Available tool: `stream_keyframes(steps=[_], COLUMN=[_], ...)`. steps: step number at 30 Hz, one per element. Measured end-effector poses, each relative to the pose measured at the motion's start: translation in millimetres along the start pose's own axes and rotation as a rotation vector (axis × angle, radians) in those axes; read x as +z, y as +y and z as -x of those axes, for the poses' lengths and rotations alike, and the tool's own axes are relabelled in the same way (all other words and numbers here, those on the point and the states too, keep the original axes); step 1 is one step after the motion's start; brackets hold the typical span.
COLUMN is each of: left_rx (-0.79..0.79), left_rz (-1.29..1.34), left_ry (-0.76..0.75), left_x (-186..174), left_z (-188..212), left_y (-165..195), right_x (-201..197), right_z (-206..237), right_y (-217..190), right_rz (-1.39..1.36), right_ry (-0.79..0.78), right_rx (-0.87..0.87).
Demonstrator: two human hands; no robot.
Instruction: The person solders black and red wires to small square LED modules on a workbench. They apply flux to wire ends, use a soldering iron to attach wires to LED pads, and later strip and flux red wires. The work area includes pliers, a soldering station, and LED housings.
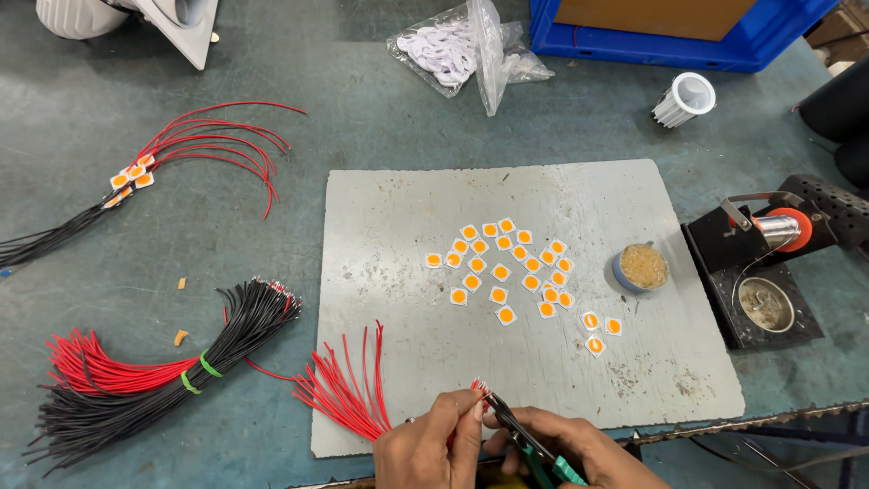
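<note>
Both hands meet at the near table edge, the left hand [425, 444] pinching thin, limp red wires [348, 385] near their stripped ends, the right hand [552, 444] closed on green-handled pliers [525, 439].

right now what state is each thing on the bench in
left hand: pinching ends of red wires
right hand: gripping green-handled pliers, tips at the wire ends
square chips: loose, scattered on the grey mat
bundled wires: tied with green bands
plastic bag: open
round tin: lidless, filled
</note>
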State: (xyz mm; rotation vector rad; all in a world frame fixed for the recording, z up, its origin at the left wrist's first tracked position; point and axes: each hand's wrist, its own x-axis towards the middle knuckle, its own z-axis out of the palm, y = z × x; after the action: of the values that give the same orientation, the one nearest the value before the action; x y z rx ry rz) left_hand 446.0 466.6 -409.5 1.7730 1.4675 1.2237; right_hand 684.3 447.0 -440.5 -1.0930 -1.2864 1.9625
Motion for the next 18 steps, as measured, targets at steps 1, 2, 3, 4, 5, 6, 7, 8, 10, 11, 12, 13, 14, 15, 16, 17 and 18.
stream_keyframes(steps=[1, 2, 3, 4, 5, 6, 7, 8, 10, 11, 12, 13, 14, 15, 16, 17, 18], left_rx=[0.005, 0.003, 0.001, -0.001, 0.007, 0.017, 0.026, 0.025, 0.024, 0.015, 0.006, -0.003, 0.016, 0.035, 0.054, 0.049, 0.044], left_rz=[0.003, -0.006, -0.016, -0.026, -0.023, -0.021, -0.017, -0.018, -0.019, -0.016, -0.014, -0.011, -0.011, -0.011, -0.011, -0.012, -0.012], left_ry=[0.006, 0.011, 0.017, 0.024, 0.018, 0.013, 0.007, 0.005, -0.002, -0.013, -0.024, -0.034, -0.02, -0.006, 0.008, 0.005, 0.001], left_x=[-0.4, -0.6, -0.7, -0.7, -0.7, -0.7, -0.5, -0.2, 0.4, 0.4, 0.2, 0.1, 0.2, 0.1, 0.0, -0.3, -0.6], left_z=[-0.7, -0.9, -0.9, -0.6, -0.1, 0.4, 1.0, 1.4, 2.3, 2.4, 2.4, 2.4, 2.2, 2.1, 1.8, 1.4, 0.9], left_y=[1.1, 2.0, 2.4, 2.4, 2.2, 1.6, 0.9, 0.2, -0.8, -1.2, -1.6, -1.6, -1.3, -0.9, -0.3, 0.2, 0.7], right_x=[-0.6, -1.0, -1.4, -2.1, -2.3, -2.8, -2.8, -2.4, -2.7, -3.9, -5.0, -5.2, -5.0, -4.6, -3.9, -3.0, -1.9], right_z=[0.1, 0.5, 0.5, 0.1, -0.1, -0.9, -1.3, -1.9, -3.3, -5.1, -6.7, -7.2, -7.4, -7.7, -8.2, -8.6, -9.2], right_y=[0.1, 0.5, 0.9, 1.4, 1.9, 2.1, 2.3, 2.3, 0.5, -1.3, -3.4, -5.3, -7.3, -9.3, -11.2, -13.1, -15.1], right_rz=[0.002, 0.003, 0.004, 0.019, 0.035, 0.05, 0.042, 0.034, 0.084, 0.141, 0.199, 0.223, 0.247, 0.271, 0.256, 0.241, 0.226], right_ry=[-0.017, -0.035, -0.053, -0.067, -0.082, -0.096, -0.063, -0.03, -0.025, -0.054, -0.083, -0.076, -0.07, -0.065, -0.06, -0.056, -0.051], right_rx=[-0.003, -0.006, -0.009, -0.019, -0.028, -0.038, -0.026, -0.016, -0.028, -0.052, -0.075, -0.074, -0.074, -0.072, -0.048, -0.024, 0.0])
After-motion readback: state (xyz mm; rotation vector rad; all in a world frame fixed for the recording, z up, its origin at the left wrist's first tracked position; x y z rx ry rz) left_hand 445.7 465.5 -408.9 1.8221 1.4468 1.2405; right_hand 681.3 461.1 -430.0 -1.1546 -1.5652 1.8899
